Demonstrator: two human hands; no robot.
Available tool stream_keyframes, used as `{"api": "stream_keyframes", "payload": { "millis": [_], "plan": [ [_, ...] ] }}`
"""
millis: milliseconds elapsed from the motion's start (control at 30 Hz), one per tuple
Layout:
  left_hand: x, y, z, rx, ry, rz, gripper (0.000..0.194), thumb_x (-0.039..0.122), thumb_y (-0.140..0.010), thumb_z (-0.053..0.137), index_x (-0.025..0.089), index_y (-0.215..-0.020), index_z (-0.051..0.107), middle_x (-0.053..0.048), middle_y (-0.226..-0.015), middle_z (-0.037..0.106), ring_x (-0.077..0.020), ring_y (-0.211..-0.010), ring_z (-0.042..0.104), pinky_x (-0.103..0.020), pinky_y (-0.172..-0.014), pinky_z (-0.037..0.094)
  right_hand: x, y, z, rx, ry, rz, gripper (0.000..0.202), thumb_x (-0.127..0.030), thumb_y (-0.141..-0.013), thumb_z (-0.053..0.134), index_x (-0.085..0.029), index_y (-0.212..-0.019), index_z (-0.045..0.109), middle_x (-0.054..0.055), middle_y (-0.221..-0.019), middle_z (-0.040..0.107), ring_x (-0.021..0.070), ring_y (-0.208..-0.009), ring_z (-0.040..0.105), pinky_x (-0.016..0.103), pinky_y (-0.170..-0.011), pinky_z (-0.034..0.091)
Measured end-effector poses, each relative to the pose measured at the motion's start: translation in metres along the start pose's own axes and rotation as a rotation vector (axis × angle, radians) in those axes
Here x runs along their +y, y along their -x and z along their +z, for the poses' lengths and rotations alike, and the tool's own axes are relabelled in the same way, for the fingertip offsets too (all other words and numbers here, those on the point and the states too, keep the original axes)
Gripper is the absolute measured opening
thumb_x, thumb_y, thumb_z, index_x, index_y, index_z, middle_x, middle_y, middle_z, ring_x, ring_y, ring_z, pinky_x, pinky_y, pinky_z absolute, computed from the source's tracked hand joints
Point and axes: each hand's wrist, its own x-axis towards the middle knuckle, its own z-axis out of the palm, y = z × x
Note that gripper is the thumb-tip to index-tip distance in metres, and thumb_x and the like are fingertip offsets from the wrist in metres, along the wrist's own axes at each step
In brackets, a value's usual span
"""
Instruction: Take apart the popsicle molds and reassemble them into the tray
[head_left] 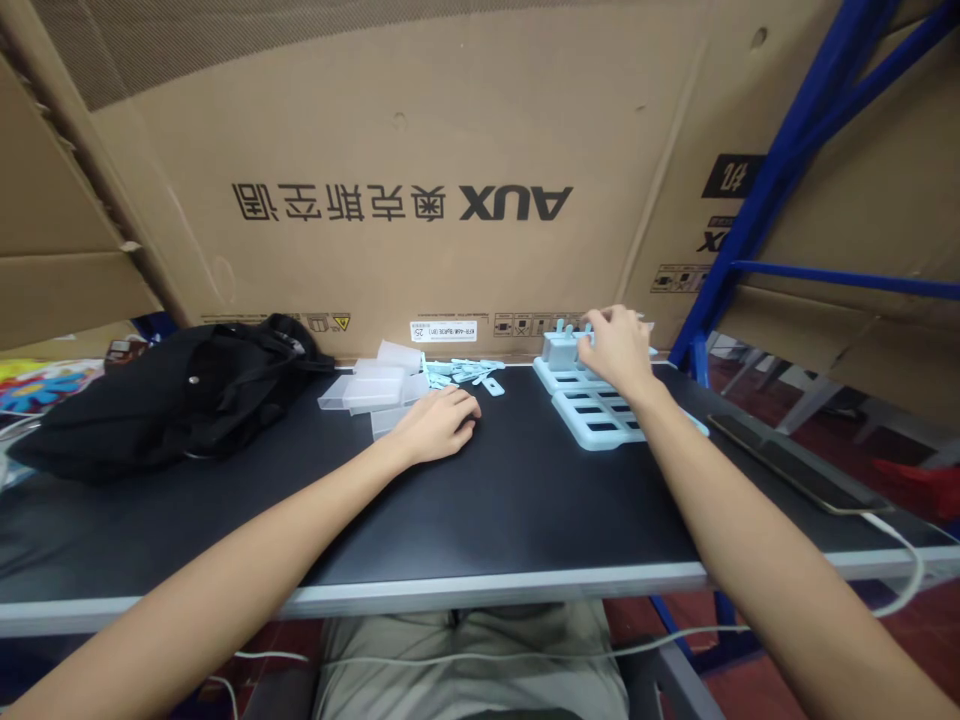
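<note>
My right hand [619,348] is at the back row of a light blue rack [596,440], fingers bent down over a block-shaped piece [559,352] with small tabs on top. What its fingertips hold is hidden. The front part of the rack shows rectangular openings. My left hand [439,424] rests on the black tabletop with its fingers curled. Just behind it lie a pile of small light blue pieces [465,372] and, to the left, several clear plastic cases [375,386].
A black bag [172,395] lies at the left of the table [480,520]. At the right is a flat dark device [795,465] with a white cable. A large cardboard sheet [420,110] stands behind, and a blue metal frame [780,170] rises at the right.
</note>
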Motion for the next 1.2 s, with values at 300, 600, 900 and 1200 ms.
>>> {"api": "stream_keyframes", "payload": {
  "millis": [300,600,900,1200],
  "plan": [
    [0.001,0.001,0.003,-0.032,-0.102,-0.071,0.023,0.031,-0.093,0.046,0.019,-0.104,0.061,-0.010,-0.105,0.067,-0.0277,-0.108,0.060,-0.045,-0.099,0.045,-0.079,0.026,0.040,-0.502,-0.162,-0.496,0.049,-0.030,-0.094,0.033,-0.018,-0.138,0.050,0.013,-0.147,0.047,0.0317,-0.129,0.043,0.050,-0.103,0.036],
    [0.004,0.002,-0.003,-0.065,-0.035,0.025,0.023,0.028,-0.093,0.046,0.021,-0.108,0.062,-0.008,-0.107,0.064,-0.0244,-0.101,0.062,-0.037,-0.086,0.051,-0.094,-0.019,0.074,-0.719,-0.089,-0.389,0.058,-0.020,-0.082,0.050,-0.016,-0.140,0.051,0.015,-0.148,0.046,0.0326,-0.130,0.048,0.042,-0.101,0.043],
    [-0.014,0.005,-0.036,-0.123,0.084,0.033,0.038,0.044,-0.092,0.051,0.024,-0.124,0.060,-0.008,-0.131,0.057,-0.0241,-0.118,0.056,-0.037,-0.104,0.043,-0.093,-0.033,0.066,-0.793,-0.100,-0.438,0.035,-0.021,-0.072,0.062,-0.019,-0.105,0.072,0.011,-0.108,0.072,0.0262,-0.098,0.067,0.030,-0.078,0.049],
    [-0.044,0.064,-0.093,-0.330,-0.069,-0.414,0.038,0.054,-0.077,0.062,0.027,-0.103,0.069,-0.007,-0.123,0.064,-0.0312,-0.109,0.061,-0.042,-0.092,0.049,-0.079,-0.032,0.057,-0.840,-0.160,-0.447,0.023,-0.014,-0.069,0.061,-0.019,-0.088,0.074,0.006,-0.090,0.074,0.0198,-0.085,0.067,0.024,-0.069,0.046]
  ]
}}
